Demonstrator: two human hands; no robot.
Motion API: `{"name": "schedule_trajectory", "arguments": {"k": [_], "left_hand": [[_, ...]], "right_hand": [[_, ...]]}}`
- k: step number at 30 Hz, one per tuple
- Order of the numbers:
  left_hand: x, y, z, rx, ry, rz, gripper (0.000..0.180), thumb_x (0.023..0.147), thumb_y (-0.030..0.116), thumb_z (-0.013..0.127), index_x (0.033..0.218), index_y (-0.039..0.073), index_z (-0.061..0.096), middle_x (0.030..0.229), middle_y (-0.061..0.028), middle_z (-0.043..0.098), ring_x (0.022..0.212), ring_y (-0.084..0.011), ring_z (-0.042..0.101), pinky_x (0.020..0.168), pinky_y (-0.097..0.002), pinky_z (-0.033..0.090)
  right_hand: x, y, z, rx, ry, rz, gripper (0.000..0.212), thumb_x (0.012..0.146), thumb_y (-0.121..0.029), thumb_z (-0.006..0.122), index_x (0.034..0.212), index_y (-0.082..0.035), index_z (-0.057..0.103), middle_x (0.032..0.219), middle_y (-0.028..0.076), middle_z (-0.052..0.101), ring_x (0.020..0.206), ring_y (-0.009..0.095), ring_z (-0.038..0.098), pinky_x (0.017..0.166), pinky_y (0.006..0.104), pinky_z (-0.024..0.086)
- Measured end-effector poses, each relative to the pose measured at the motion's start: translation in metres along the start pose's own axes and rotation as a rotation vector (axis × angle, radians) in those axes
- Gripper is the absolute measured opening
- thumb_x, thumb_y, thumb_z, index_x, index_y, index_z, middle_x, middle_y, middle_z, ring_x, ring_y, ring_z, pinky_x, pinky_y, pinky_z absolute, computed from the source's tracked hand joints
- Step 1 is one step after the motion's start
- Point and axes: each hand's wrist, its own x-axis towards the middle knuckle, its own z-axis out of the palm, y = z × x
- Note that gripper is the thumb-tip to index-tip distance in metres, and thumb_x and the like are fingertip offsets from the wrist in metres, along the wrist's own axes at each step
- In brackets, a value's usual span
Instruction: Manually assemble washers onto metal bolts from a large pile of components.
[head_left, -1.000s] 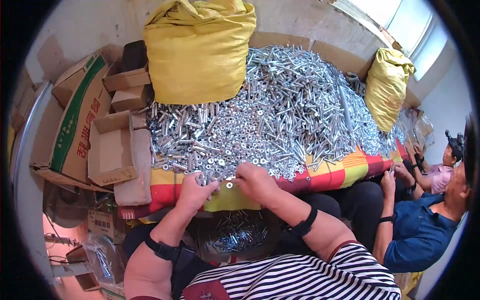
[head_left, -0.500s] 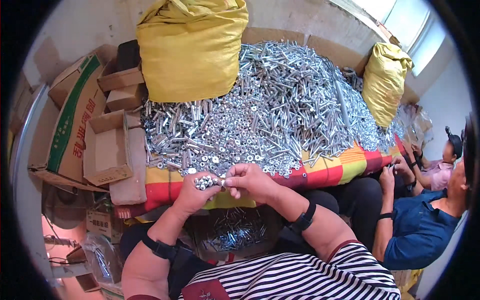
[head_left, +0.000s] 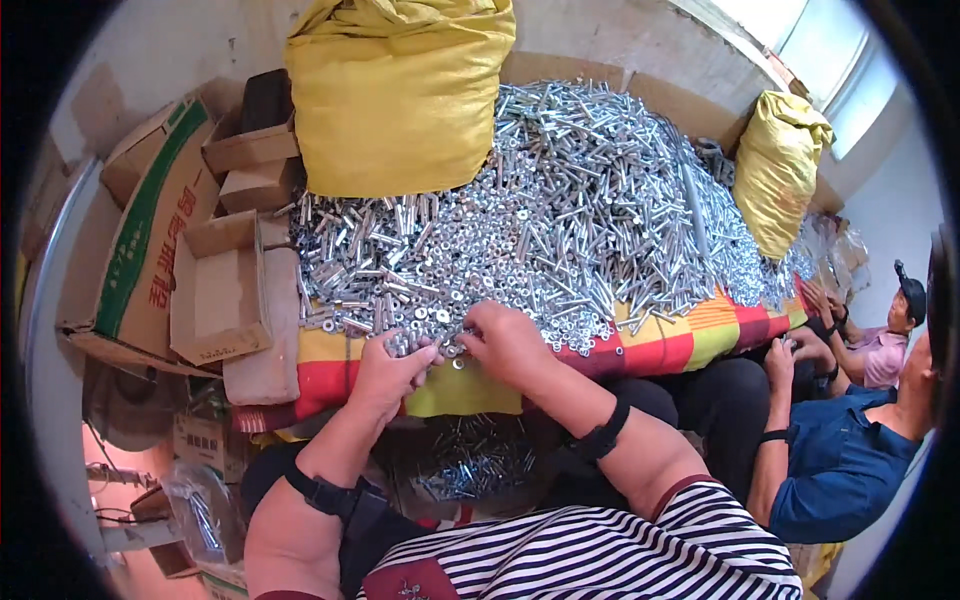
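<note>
My left hand (head_left: 385, 375) is curled around a bundle of metal bolts (head_left: 402, 345) at the near edge of the heap, their ends showing above the fingers. Just to its right, my right hand (head_left: 507, 345) reaches down to the loose nuts and washers (head_left: 440, 290) with its fingertips bent together. What those fingertips pinch, if anything, is hidden. Silvery bolts (head_left: 590, 190) form the tall part of the heap behind, and short metal sleeves (head_left: 370, 235) lie toward its left.
A checked cloth (head_left: 465, 388) covers the near edge. Behind stand a large yellow sack (head_left: 400, 100) and a smaller one (head_left: 780, 170). An open cardboard box (head_left: 222, 290) stands left. Below my arms, a box holds bolts (head_left: 480, 470). Co-workers (head_left: 840, 450) sit to the right.
My right hand has moved up and slightly right, away from the bundle to the heap's loose pieces. The left hand has turned a little, still holding its bolts.
</note>
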Motion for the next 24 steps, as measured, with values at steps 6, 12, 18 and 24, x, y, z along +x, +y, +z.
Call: {"name": "schedule_trajectory", "arguments": {"k": [6,12,18,24], "left_hand": [[0.002,-0.009,0.001,0.102,-0.048,0.079,0.015,0.081,0.006,0.069,0.093,0.001,0.062,0.077,-0.0068,0.067,0.050,-0.0058,0.051,0.041,-0.0177,0.035],[-0.001,0.005,0.008,-0.048,-0.098,-0.067,0.015,0.080,0.005,0.069,0.092,0.001,0.062,0.072,-0.0057,0.064,0.048,-0.0074,0.050,0.039,-0.0182,0.032],[0.002,0.013,0.008,-0.169,-0.180,-0.249,0.014,0.079,0.005,0.069,0.090,0.002,0.061,0.071,-0.0078,0.064,0.046,-0.0085,0.048,0.038,-0.0193,0.031],[0.006,0.016,0.013,0.012,-0.113,-0.089,0.016,0.077,0.003,0.069,0.090,0.001,0.061,0.070,-0.0069,0.064,0.047,-0.0084,0.050,0.039,-0.0200,0.033]], "right_hand": [[0.001,-0.005,-0.012,1.011,-0.197,0.432,0.011,0.083,-0.001,0.066,0.092,0.003,0.062,0.068,0.003,0.061,0.056,0.009,0.059,0.049,0.0232,0.048],[-0.004,-0.003,-0.018,0.949,-0.118,0.245,0.009,0.083,0.001,0.065,0.091,0.004,0.063,0.071,0.004,0.062,0.060,0.010,0.060,0.053,0.0235,0.049],[-0.008,-0.004,-0.020,0.973,-0.104,0.279,0.008,0.083,0.001,0.064,0.091,0.003,0.062,0.069,0.002,0.059,0.062,0.009,0.059,0.055,0.0239,0.048],[-0.006,0.006,-0.016,1.091,-0.210,0.372,0.010,0.085,-0.004,0.066,0.090,0.000,0.058,0.069,0.001,0.058,0.060,0.007,0.057,0.053,0.0215,0.046]]}}
